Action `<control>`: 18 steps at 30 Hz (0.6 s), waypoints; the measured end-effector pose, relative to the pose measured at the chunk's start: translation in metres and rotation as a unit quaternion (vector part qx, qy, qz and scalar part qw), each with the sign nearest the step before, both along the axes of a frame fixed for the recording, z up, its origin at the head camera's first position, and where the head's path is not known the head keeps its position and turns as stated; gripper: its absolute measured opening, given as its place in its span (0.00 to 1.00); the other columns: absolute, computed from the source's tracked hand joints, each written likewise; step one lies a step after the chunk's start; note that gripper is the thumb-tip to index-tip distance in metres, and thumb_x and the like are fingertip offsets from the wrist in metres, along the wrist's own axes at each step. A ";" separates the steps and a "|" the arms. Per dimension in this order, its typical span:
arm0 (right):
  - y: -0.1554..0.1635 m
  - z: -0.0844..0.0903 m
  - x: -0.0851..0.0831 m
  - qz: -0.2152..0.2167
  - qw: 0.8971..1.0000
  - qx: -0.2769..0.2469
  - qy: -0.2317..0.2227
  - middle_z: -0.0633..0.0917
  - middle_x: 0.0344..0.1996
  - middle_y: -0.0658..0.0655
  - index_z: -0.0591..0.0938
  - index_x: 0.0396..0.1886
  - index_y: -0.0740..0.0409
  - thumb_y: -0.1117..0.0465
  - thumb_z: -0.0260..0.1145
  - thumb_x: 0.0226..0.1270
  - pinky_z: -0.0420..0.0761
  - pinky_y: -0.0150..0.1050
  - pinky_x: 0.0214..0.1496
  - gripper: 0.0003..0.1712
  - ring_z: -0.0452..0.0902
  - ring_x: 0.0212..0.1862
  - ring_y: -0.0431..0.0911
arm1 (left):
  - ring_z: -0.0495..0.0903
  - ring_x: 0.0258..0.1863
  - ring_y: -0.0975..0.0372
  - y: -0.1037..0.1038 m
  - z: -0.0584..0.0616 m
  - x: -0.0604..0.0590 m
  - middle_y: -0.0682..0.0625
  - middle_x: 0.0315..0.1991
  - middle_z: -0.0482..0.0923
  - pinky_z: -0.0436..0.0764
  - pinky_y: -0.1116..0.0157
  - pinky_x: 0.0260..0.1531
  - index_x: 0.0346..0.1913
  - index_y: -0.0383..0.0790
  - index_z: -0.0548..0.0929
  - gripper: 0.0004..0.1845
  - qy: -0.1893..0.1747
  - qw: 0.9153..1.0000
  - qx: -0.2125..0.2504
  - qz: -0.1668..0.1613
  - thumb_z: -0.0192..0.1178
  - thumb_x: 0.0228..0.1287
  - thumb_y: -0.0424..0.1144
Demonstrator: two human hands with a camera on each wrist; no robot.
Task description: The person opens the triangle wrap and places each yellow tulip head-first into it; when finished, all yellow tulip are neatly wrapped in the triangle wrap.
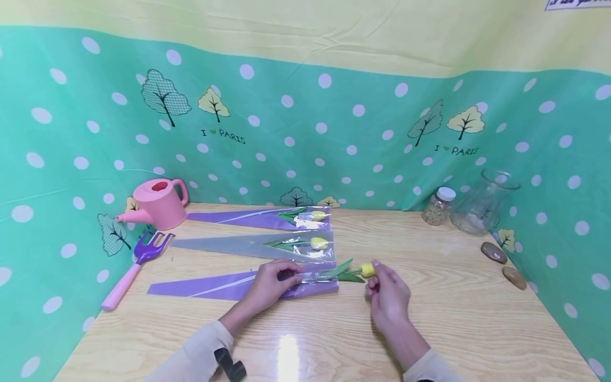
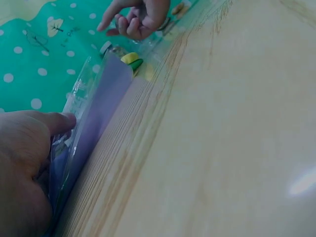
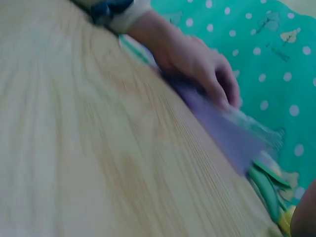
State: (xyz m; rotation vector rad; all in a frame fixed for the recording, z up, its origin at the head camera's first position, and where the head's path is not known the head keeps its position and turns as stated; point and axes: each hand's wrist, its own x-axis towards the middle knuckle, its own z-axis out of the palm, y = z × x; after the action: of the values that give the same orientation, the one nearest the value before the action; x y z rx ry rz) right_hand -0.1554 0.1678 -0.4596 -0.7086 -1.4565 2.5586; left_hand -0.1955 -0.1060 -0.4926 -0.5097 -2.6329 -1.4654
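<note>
In front of me lies a long purple flower sleeve (image 1: pixel 224 285) with a clear film front. My left hand (image 1: pixel 272 284) pinches it near its wide end, thumb on the film in the left wrist view, where that end tilts up. A yellow tulip (image 1: pixel 367 270) lies with its stem inside the sleeve, while its head and green leaves (image 1: pixel 350 277) stick out to the right. My right hand (image 1: pixel 391 297) overlaps the tulip head in the head view. Seen from the left wrist, that hand (image 2: pixel 140 19) is apart from the flower, index finger extended and other fingers loosely curled.
Behind lie a grey sleeve (image 1: pixel 215 244) and another purple sleeve (image 1: pixel 238 217), each with a yellow tulip. A pink watering can (image 1: pixel 159 207) and a purple-pink hand fork (image 1: pixel 129 281) are left; a white-capped jar (image 1: pixel 436 207), glass vase (image 1: pixel 472 212) and two stones (image 1: pixel 494 252) are right.
</note>
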 end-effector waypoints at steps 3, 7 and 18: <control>0.024 0.003 -0.010 0.020 0.998 0.052 0.024 0.82 0.26 0.47 0.84 0.42 0.54 0.58 0.71 0.71 0.80 0.27 0.31 0.05 0.76 0.29 0.37 | 0.87 0.52 0.60 0.000 0.000 -0.001 0.55 0.47 0.90 0.83 0.60 0.59 0.43 0.51 0.92 0.10 0.005 1.000 -0.001 -0.002 0.75 0.59 0.36; 0.053 0.001 -0.024 0.087 0.979 0.178 0.049 0.85 0.32 0.45 0.83 0.51 0.60 0.57 0.73 0.69 0.84 0.31 0.40 0.16 0.80 0.36 0.38 | 0.87 0.50 0.60 -0.001 -0.001 -0.002 0.56 0.46 0.90 0.84 0.62 0.56 0.43 0.50 0.92 0.09 0.022 1.000 0.001 -0.007 0.75 0.59 0.36; 0.093 -0.015 -0.053 0.312 0.846 0.415 0.119 0.85 0.56 0.64 0.82 0.61 0.63 0.61 0.73 0.68 0.84 0.29 0.50 0.24 0.82 0.51 0.41 | 0.86 0.50 0.62 0.000 -0.002 -0.001 0.56 0.46 0.90 0.84 0.65 0.55 0.43 0.50 0.91 0.10 0.008 1.000 0.001 -0.012 0.75 0.59 0.35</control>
State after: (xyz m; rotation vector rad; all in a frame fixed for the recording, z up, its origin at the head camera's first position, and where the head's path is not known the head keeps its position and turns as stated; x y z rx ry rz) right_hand -0.2087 0.2608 -0.4747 0.2494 -2.6899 1.8306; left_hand -0.1963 -0.1063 -0.4941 -0.5531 -2.6204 -1.4649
